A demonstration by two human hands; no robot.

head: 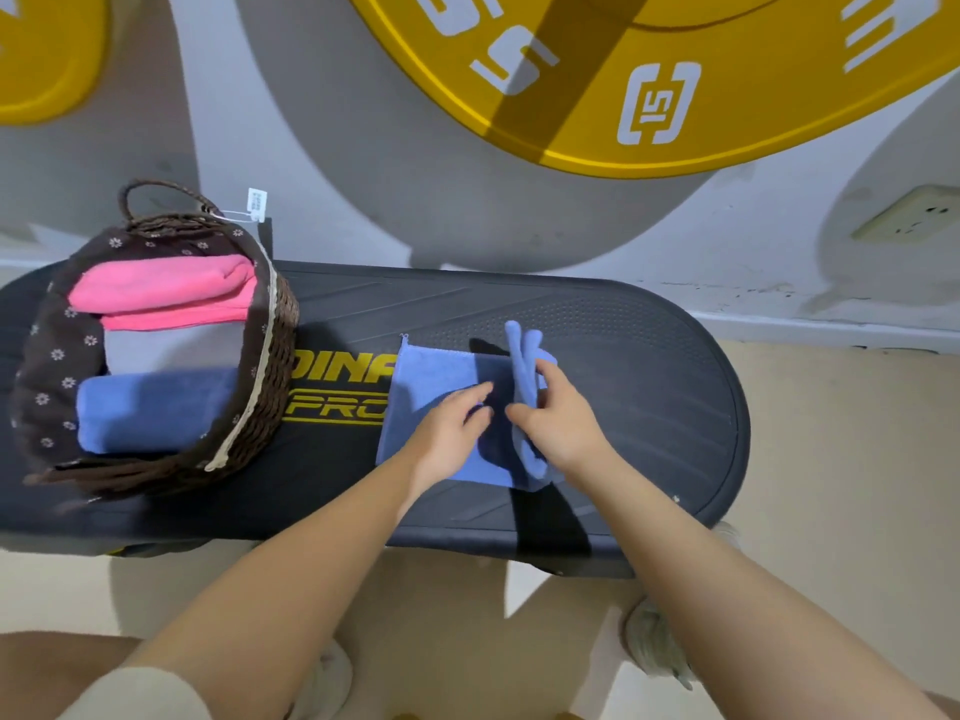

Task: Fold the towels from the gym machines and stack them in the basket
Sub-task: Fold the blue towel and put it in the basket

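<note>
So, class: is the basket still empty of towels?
No: the basket already holds a folded pink towel and a blue one.

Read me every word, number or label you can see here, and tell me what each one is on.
"DINA", cut off by the blue towel: yellow letters on the black platform.
"PRO", also cut off: outlined letters below it.
"15", seen upside down: white on the yellow plate graphic on the wall, twice.
White tag on the basket: too small to read.
</note>
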